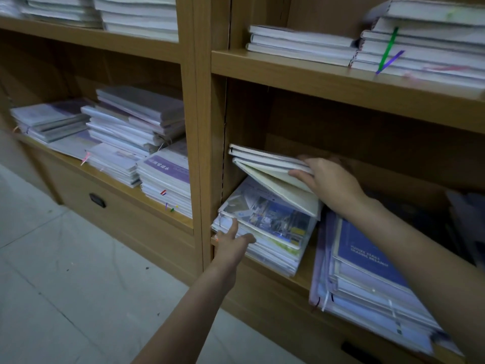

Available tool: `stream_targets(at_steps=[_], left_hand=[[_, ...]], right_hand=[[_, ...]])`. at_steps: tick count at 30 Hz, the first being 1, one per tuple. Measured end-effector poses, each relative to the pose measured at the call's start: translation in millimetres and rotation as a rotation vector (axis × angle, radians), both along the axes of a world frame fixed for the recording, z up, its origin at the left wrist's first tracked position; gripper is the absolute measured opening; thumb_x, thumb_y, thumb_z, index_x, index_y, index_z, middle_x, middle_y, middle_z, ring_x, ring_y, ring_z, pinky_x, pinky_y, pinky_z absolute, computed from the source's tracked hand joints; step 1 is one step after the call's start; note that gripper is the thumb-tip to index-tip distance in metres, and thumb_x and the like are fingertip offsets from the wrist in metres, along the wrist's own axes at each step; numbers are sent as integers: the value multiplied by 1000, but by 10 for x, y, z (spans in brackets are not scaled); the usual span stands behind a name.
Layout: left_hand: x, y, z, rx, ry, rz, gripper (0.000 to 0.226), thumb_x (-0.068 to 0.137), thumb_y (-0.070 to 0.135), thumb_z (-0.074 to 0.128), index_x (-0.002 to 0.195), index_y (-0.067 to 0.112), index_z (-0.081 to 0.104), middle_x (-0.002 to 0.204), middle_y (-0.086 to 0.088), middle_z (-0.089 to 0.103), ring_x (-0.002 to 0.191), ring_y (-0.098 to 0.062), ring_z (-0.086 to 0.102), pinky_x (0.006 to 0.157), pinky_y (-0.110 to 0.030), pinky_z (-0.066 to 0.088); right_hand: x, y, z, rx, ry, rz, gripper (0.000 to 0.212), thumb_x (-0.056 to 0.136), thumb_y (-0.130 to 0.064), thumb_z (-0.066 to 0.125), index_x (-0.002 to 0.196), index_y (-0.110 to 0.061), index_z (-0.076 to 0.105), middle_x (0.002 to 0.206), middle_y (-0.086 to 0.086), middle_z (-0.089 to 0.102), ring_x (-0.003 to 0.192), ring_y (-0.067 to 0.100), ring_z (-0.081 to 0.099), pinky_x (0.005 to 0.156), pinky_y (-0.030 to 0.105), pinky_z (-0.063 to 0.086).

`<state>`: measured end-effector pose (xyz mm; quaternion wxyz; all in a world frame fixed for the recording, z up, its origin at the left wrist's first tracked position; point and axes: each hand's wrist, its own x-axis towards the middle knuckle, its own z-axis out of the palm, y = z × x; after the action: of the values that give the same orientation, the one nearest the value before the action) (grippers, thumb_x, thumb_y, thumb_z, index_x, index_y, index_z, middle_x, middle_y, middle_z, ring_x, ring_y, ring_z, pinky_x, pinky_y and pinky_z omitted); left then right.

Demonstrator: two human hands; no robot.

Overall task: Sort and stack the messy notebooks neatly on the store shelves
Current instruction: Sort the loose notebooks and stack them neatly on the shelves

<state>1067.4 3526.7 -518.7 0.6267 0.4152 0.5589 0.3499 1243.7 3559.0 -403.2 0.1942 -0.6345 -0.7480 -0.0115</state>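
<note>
Reaching into the wooden shelf (341,82), the right hand (330,183) grips two white notebooks (265,160) at about three o'clock from the middle of the view. Its thumb lies under the top book and its fingers curl over the far edge, so the books are pinched and lifted. The books tilt, with their high end toward nine o'clock. The lower one opens a bit like a mouth.

Under them sits a pile with a picture cover (273,219), at about five o'clock from the middle. The tilted books touch the back of this pile, near the hand.

The left hand (232,244) is at six o'clock. Its fingers are spread and fairly straight. The fingertips touch the front corner of the picture pile. It is not gripping anything.

At four o'clock lies a pile with a blue cover (367,256), just beside the picture pile. It hangs a little over the shelf edge.

At nine o'clock, in the next bay, messy piles of pale and purple books (131,132) lean on each other. Below them is a drawer with a dark handle (97,200).

At one o'clock, on the higher board, white books (301,44) lie flat, and a taller pile (430,40) has green and purple ribbons hanging out.

The floor (65,271) is pale tile at seven o'clock.
</note>
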Motion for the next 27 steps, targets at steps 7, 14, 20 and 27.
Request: stream_targets(at_steps=[7,14,20,27], left_hand=[[36,50,384,32,-138,-75,78,93,10,54,146,47,10,155,-1,19,140,-30,21,110,-55,26],[-60,81,419,1,-143,-81,70,95,7,49,149,36,15,158,-1,9,143,-33,14,110,-53,29],[-104,160,318,-38,-97,-77,60,91,12,57,144,14,28,151,-1,26,141,-22,21,112,-43,28],[98,-69,219,321,489,89,36,94,13,48,125,-5,49,129,-10,44,113,-28,45,85,-27,38]], right_hand=[[-43,-84,-174,88,-248,28,42,96,-46,43,129,-21,50,99,10,64,92,32,62,67,34,45],[-29,-74,-198,95,-290,29,43,97,-47,39,131,-22,47,106,10,64,96,32,62,72,35,47],[-124,-164,-593,-176,-392,16,50,96,-45,43,139,-22,35,135,10,47,119,29,50,88,38,45],[289,-615,-666,-280,-107,50,44,96,-25,52,138,-13,44,144,6,42,132,21,34,106,26,27]])
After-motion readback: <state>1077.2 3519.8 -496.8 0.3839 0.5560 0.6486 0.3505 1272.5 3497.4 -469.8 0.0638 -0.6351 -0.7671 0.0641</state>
